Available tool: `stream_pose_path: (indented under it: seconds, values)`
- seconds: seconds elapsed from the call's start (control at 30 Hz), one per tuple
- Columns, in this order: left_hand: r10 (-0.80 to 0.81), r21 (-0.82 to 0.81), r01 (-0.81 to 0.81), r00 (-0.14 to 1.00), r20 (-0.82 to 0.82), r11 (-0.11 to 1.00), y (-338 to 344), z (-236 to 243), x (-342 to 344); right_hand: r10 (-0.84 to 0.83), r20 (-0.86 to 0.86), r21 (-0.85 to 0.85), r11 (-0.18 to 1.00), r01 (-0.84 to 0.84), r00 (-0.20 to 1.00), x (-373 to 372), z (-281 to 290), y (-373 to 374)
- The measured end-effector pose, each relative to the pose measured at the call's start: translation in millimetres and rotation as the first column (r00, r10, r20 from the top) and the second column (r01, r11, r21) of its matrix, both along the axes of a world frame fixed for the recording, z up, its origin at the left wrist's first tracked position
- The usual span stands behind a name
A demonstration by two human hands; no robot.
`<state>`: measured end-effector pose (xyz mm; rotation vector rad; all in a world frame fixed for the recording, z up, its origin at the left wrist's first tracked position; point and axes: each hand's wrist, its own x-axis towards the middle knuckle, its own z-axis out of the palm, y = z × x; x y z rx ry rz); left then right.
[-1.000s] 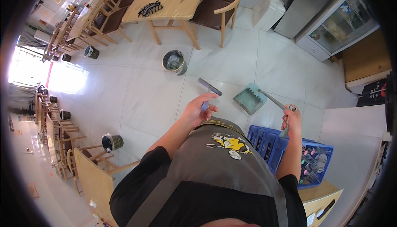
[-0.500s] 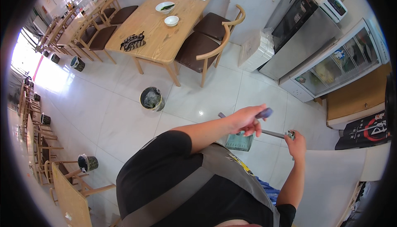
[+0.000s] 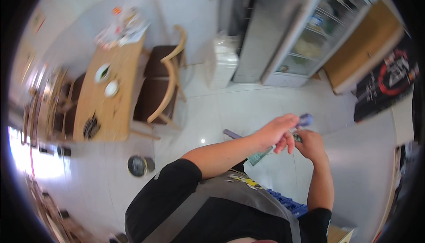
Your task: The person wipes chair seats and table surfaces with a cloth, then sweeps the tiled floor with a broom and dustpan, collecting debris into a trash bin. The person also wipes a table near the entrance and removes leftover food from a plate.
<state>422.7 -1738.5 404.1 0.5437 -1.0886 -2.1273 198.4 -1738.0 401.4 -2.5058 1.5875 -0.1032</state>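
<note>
Dustpan (image 3: 257,157) — seemingly beneath left hand (image 3: 278,132)

Pale, shiny floor (image 3: 221,110) lies around and ahead of the left hand (image 3: 276,131). Well off to the hand's left are a wood table (image 3: 117,119) and brown chairs (image 3: 152,101), with bright light (image 3: 44,156) farther left. Ahead of it stand a pale wall (image 3: 195,35), a steel fridge (image 3: 268,30) and a glass fridge (image 3: 305,44). A wood cupboard (image 3: 363,44) is ahead, to its right.
</note>
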Motion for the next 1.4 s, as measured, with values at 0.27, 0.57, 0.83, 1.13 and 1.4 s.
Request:
stream_pose_path:
  seconds: [0.27,0.57,0.83,1.13,1.4]
  values:
    - [-0.065,-0.012,0.066,0.995,0.073,0.998,-140,-6,-135,0.050,0.133,-0.089,0.995,-0.039,0.990,-123,-28,-135]
    - [-0.191,-0.039,0.189,0.981,-0.036,0.981,-298,-11,-243,-0.007,0.183,-0.305,0.950,0.063,0.983,-196,-29,-274]
    - [-0.424,-0.032,0.424,0.894,-0.142,0.905,-458,-2,-328,-0.135,0.145,-0.399,0.899,0.183,0.980,-287,-21,-405]
    - [-0.743,-0.206,0.715,0.659,-0.120,0.668,-577,29,-469,-0.609,0.767,0.288,0.605,0.742,0.199,-388,-32,-488]
    - [-0.561,-0.149,0.572,0.820,0.110,0.807,-714,-46,-604,-0.527,0.414,-0.336,0.669,0.663,0.742,-555,-16,-557]
